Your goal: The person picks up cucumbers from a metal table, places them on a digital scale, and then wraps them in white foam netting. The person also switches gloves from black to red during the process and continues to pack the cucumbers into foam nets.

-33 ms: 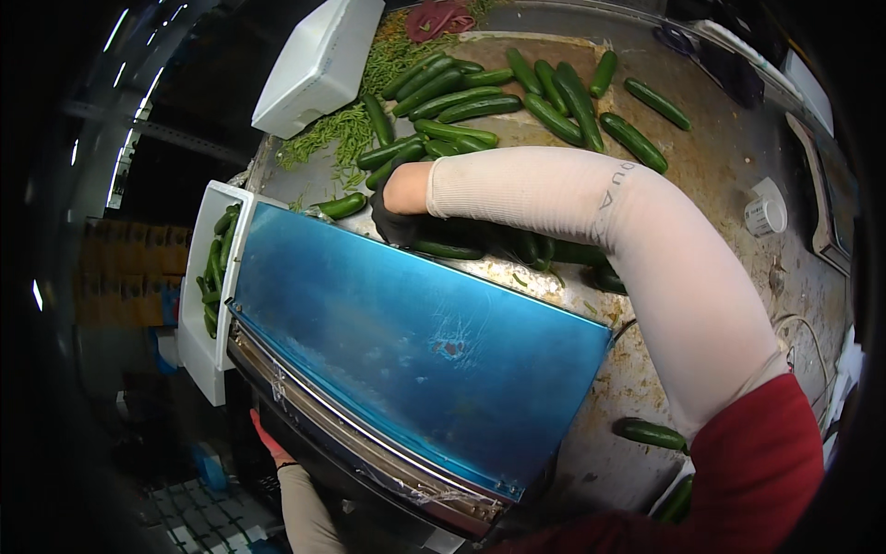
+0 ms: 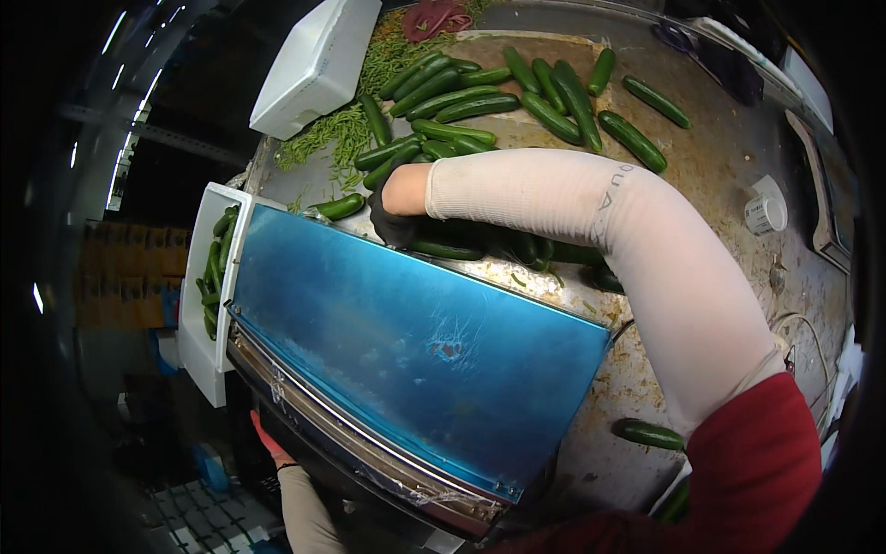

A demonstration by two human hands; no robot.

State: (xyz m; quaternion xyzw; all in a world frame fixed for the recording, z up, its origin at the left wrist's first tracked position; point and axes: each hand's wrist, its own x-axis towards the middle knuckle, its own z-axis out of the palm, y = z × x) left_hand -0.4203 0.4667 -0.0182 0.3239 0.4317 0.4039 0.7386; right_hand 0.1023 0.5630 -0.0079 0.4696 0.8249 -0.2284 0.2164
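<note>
My right hand, in a black glove, is at the far edge of a blue metal-topped machine. Several cucumbers lie beside it, partly behind my light sleeve. The fingers are mostly hidden, so whether they hold anything does not show. One cucumber lies just left of that glove. Below the machine's near left side is my left hand, reddish, with a stretched-out finger showing along the dark edge. The rest of it is hidden, and nothing is seen in it.
More cucumbers lie across the worn metal table, near a heap of thin green peppers or beans. A white foam box leans behind them. Another foam box with cucumbers stands left of the machine. A white cup is at right.
</note>
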